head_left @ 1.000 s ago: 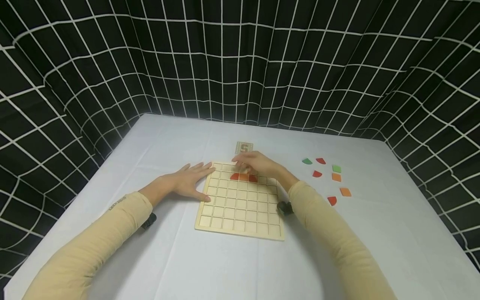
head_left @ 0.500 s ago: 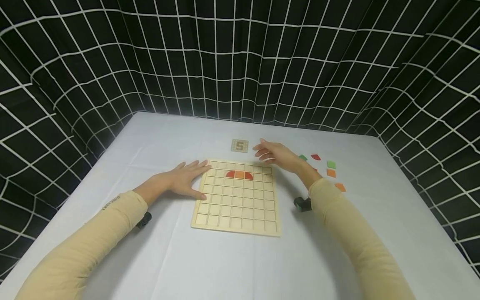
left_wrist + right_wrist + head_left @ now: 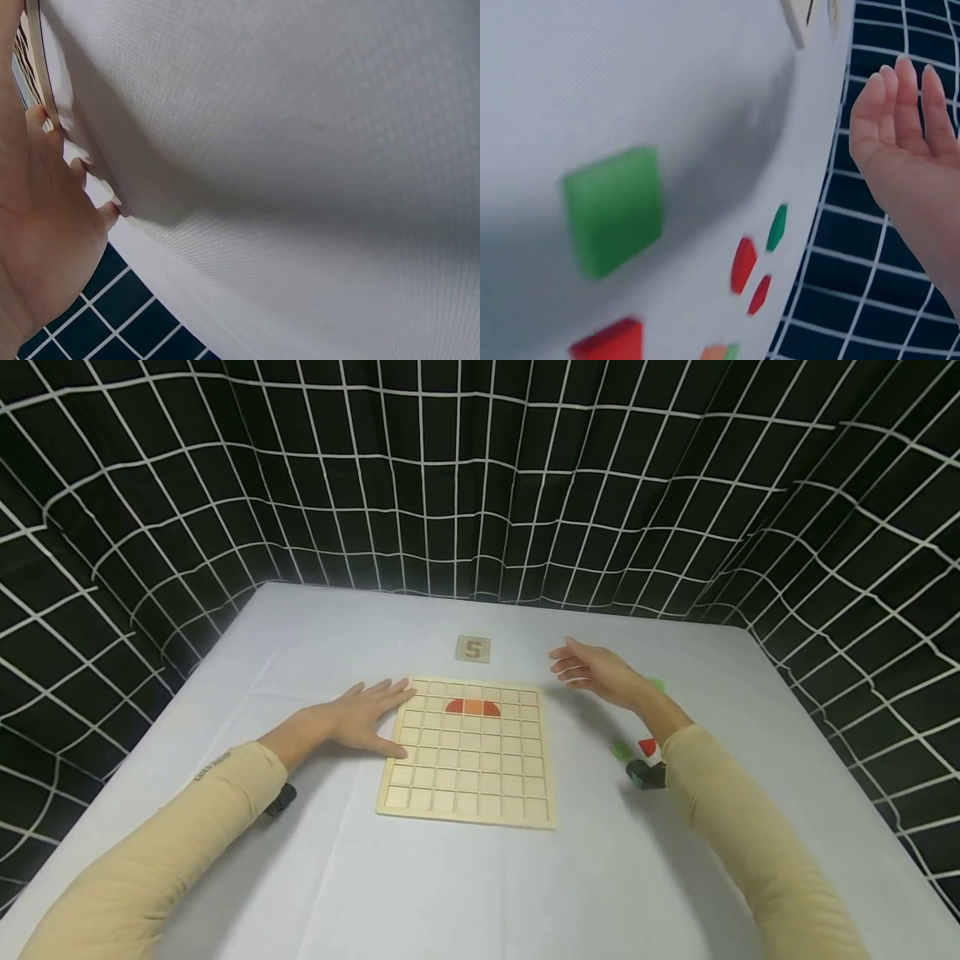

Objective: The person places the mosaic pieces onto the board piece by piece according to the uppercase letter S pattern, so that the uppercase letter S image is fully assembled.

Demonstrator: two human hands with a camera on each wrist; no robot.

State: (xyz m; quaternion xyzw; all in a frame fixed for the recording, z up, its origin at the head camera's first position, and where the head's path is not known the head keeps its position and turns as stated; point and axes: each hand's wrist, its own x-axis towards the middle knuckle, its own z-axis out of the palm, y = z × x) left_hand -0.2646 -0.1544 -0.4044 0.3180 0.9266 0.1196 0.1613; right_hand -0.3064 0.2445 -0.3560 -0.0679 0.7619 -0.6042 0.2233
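Observation:
In the head view a pale wooden grid board (image 3: 465,768) lies on the table. Two red quarter-round pieces flank an orange square (image 3: 473,706) in one of its upper rows. My left hand (image 3: 363,720), fingers spread, rests at the board's left edge; the left wrist view shows only part of it (image 3: 49,232). Right of the board, my right hand (image 3: 603,675) is raised above the table with loosely bent fingers and nothing visible in it. Beneath that arm lie a green square (image 3: 615,210) and a red piece (image 3: 611,341), with red quarter-rounds (image 3: 743,265) farther off.
A small card marked with a digit or letter (image 3: 473,649) lies behind the board. A dark green piece (image 3: 777,227) and an orange piece (image 3: 714,352) show in the right wrist view. White-gridded black curtains (image 3: 442,485) hang around the white-covered table (image 3: 420,893).
My right hand has left the top of the board and moved right, over the loose pieces, uncovering the red-orange-red row. My left hand stays at the board's edge. The head view has shifted slightly.

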